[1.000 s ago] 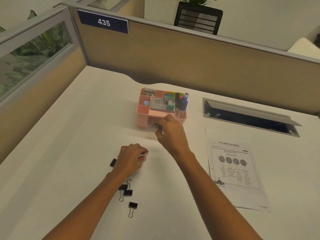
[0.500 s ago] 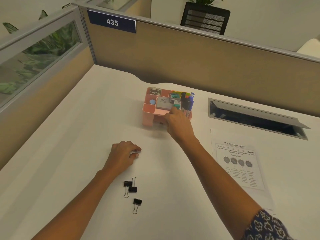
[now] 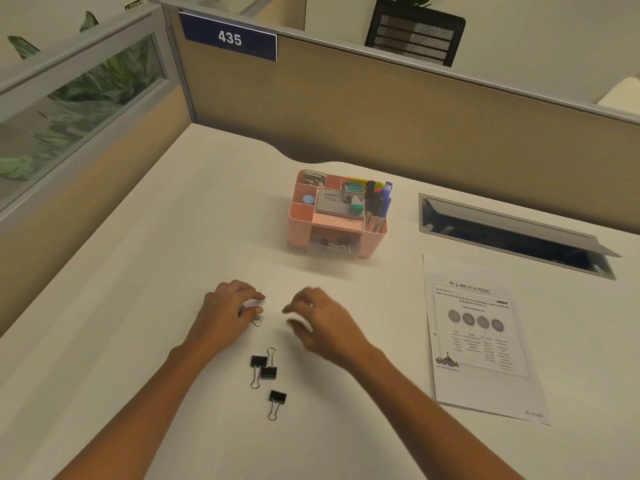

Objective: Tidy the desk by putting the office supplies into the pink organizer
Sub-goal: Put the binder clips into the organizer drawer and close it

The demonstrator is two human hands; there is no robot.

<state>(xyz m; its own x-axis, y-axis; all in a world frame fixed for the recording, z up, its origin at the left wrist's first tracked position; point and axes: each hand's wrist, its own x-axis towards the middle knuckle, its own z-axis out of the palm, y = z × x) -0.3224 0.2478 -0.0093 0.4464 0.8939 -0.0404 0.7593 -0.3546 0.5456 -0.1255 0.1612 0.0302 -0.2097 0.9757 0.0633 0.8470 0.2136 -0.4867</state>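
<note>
The pink organizer [image 3: 300,221] stands mid-desk, holding markers, a grey box, a stapler and a blue disc; binder clips lie in its clear front drawer [image 3: 330,247]. Three black binder clips lie near me: two touching [image 3: 263,367] and one apart [image 3: 277,398]. My left hand [image 3: 227,315] rests curled on the desk over a binder clip, whose wire loop [image 3: 257,322] pokes out under the thumb. My right hand [image 3: 325,323] hovers just to its right, blurred, fingers loosely curled and holding nothing.
A printed sheet [image 3: 479,337] lies at the right. Behind it is an open cable hatch [image 3: 512,233] in the desk. Cubicle partitions [image 3: 381,109] close the back and left sides.
My right hand has pulled back from the organizer's drawer to beside my left hand, holding nothing. My left hand stays curled on the desk, and a wire loop now shows under its thumb.
</note>
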